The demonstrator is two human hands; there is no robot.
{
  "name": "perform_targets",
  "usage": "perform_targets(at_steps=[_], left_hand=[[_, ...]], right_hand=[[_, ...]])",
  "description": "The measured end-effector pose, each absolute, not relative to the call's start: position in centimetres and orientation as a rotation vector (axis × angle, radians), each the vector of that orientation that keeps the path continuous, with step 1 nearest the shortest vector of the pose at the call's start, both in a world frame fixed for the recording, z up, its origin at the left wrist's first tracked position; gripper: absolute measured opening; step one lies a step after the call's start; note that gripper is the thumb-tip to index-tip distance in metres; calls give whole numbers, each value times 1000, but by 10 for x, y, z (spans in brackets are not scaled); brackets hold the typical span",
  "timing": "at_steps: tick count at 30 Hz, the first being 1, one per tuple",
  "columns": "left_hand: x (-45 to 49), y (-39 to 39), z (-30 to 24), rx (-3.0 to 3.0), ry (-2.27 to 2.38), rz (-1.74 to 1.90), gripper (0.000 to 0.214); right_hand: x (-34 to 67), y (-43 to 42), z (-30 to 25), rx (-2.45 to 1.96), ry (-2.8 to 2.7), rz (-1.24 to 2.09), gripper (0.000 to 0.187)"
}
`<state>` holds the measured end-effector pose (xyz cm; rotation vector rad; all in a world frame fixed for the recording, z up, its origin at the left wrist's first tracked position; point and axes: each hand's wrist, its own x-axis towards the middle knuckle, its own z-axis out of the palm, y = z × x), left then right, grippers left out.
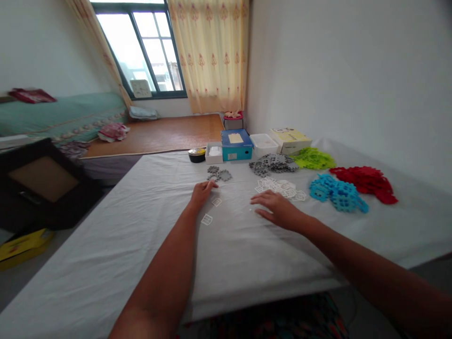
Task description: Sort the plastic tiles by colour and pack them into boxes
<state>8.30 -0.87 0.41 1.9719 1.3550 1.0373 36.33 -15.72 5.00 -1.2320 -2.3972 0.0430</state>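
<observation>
My left hand [202,193] is at the near edge of a small group of grey, gear-edged plastic pieces [223,175]. Its fingers are drawn together, and a pale bit shows at the fingertips, too small to name. Two white window-like square pieces, a farther one [216,202] and a nearer one [206,219], lie flat on the cloth just right of that wrist and forearm. My right hand [277,208] hovers or rests, palm down with fingers apart, at the near side of a pile of white frame pieces [278,186]. Nothing shows in its grasp.
Beyond the white pile lies a grey heap [273,163]. Lime green [314,158], blue [337,193] and red [367,181] heaps spread rightward. Along the back stand a round tin [197,155], a blue box [237,145], a white tub [263,144] and a yellow-topped box [291,140].
</observation>
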Motion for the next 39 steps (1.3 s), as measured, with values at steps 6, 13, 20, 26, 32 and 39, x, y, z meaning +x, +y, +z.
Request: perform_targets(at_steps=[6, 13, 20, 26, 32, 39], left_hand=[[83, -6, 2, 1962, 1307, 1086, 53], [83, -5, 2, 1985, 1307, 1066, 53], [82, -5, 2, 2017, 1315, 1020, 52], [82, -7, 3, 2002, 1336, 1001, 53], [82, -8, 5, 2001, 1343, 1000, 52], [83, -9, 6, 1937, 1331, 1049, 51]], right_hand=[[271, -99, 38, -1126, -2627, 106, 31], [241, -83, 16, -1256, -2627, -122, 22], [269, -83, 32, -1444, -2513, -239, 19], [358, -63, 61, -1938, -2236, -94, 32], [399, -58, 69, -2010, -2117, -24, 24], [294, -85, 42, -1130, -2385, 118, 19]])
